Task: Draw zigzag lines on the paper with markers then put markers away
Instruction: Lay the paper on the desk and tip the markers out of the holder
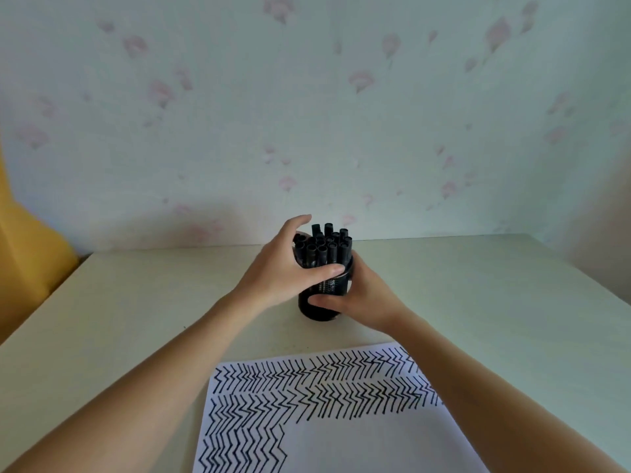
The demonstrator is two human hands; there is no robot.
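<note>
A black round holder (321, 310) stands near the table's far middle, packed with several black markers (322, 249) standing upright. My left hand (283, 271) wraps the holder's upper left side, thumb across its front and fingers curved behind the marker tops. My right hand (365, 298) grips the holder low on its right side, thumb across the front. A white sheet of paper (358, 442) lies close to me, its upper part and left side covered with black zigzag lines; the lower right is blank.
The pale table (136, 302) runs back to a floral-patterned wall (307, 114). Something yellow (27, 254) stands past the table's left edge. My forearms cross the table on both sides of the paper.
</note>
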